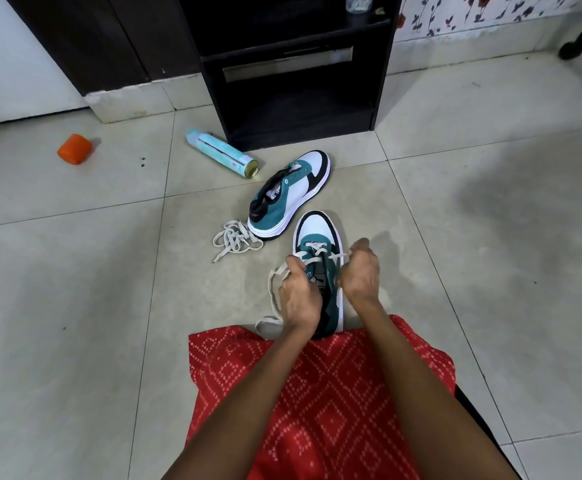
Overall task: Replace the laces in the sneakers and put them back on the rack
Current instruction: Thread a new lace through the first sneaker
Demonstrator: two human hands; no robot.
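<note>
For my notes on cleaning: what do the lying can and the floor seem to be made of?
The can looks like metal under a pale teal printed label: its end shows a shiny gold rim. The floor seems glazed ceramic tile: grout lines, soft sheen.

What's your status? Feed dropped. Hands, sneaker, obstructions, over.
Left hand, right hand both grip lace on near sneaker, partly laced. Second sneaker unlaced, loose lace beside it. Spray can lying by rack.

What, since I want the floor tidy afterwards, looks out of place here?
A spray can lies on its side by the black rack, and an orange object sits alone farther left. The unlaced sneaker is tipped on its side, with a loose lace tangled beside it.
</note>
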